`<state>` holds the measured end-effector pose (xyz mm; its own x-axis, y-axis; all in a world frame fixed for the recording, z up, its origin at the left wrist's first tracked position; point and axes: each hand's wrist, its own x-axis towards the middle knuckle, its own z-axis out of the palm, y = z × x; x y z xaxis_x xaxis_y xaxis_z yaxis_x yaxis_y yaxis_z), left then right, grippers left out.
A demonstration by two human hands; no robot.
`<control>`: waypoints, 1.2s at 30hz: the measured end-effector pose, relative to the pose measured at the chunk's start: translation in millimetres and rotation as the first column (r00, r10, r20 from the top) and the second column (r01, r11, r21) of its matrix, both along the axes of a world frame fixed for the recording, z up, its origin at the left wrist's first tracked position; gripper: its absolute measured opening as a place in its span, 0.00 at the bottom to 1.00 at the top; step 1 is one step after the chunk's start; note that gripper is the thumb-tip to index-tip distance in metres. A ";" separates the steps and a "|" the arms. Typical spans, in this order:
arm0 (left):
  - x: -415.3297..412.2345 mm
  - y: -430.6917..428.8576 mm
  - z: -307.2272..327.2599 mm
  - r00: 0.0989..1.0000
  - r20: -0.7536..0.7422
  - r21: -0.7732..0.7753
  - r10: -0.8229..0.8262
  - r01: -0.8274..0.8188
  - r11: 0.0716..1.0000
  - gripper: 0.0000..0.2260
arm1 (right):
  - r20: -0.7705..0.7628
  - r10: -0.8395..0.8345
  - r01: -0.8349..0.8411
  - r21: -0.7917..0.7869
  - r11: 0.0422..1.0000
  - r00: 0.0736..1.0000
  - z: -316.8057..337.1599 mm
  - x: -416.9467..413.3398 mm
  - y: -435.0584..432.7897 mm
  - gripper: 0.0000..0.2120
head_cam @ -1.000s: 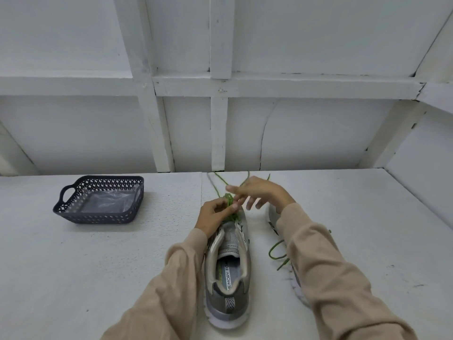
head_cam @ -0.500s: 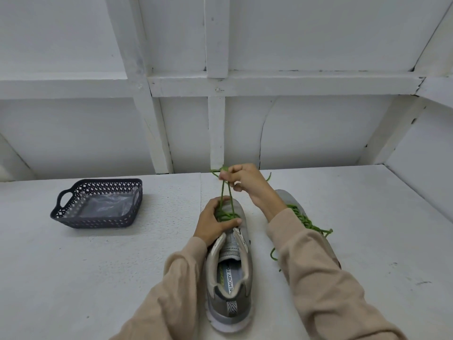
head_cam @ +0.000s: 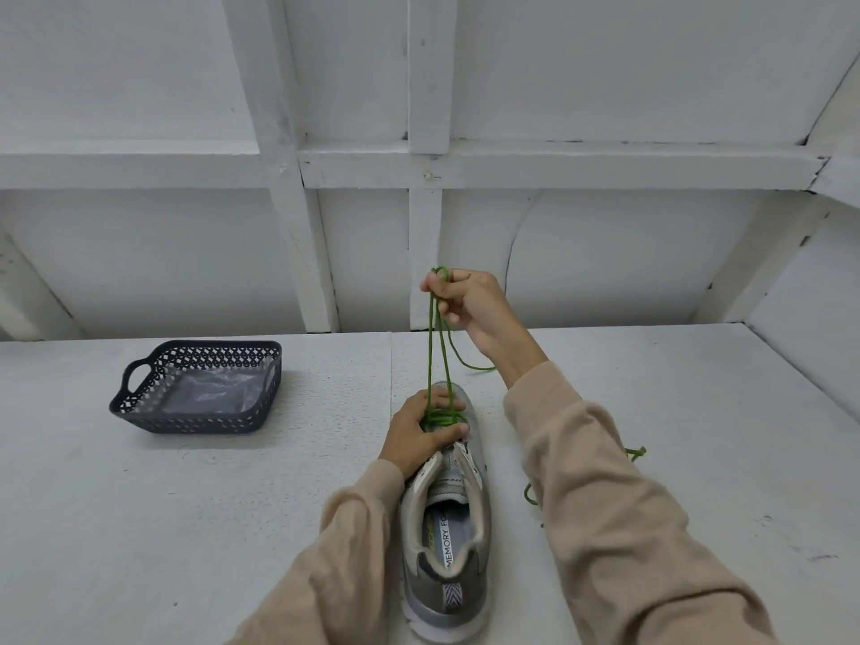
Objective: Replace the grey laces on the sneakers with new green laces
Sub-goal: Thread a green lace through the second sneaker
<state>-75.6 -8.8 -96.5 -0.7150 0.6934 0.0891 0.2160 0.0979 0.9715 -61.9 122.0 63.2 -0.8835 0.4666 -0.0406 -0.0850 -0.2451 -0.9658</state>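
A grey sneaker (head_cam: 449, 528) lies on the white table, toe pointing away from me. My left hand (head_cam: 421, 435) presses down on its front, fingers over the lowest eyelets where a green lace (head_cam: 440, 346) is threaded. My right hand (head_cam: 470, 309) is raised above the toe, pinching both strands of the lace and holding them taut. A loose end trails off toward the right. The second sneaker is hidden behind my right sleeve; only bits of its green lace (head_cam: 636, 452) show.
A dark perforated plastic basket (head_cam: 198, 388) with a clear plastic bag inside stands at the left of the table. A white framed wall rises behind the table. Another wall closes the right side.
My right hand has risen from beside the eyelets to high above the toe, drawing the green lace up tight. My left hand has stayed on the sneaker's front.
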 end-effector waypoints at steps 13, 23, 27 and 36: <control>-14.3 6.4 57.9 0.985 0.164 0.270 -0.062 0.015 0.963 0.01 | 0.088 0.054 -0.062 0.097 0.993 0.995 -5.7 12.8 17.2 0.04; -22.0 12.6 81.0 0.984 0.038 0.246 0.176 -0.180 0.952 0.05 | 0.189 -0.279 0.239 0.211 0.948 0.941 -21.9 32.8 43.4 0.22; -25.4 5.7 75.1 0.982 0.016 0.176 0.189 -0.189 0.966 0.04 | 0.181 -0.336 0.253 0.368 0.895 0.924 -39.0 43.1 55.0 0.19; -12.8 -7.6 73.6 0.957 0.169 0.210 0.235 -0.268 0.940 0.04 | 0.183 -0.595 0.491 0.406 0.770 0.782 -68.1 43.7 78.7 0.08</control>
<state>-88.5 -16.4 -22.9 -0.8801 0.4617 0.1109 0.0746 -0.0963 0.9926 -18.2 200.8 -4.8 -0.4465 0.8948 -0.0082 0.1825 0.0821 -0.9798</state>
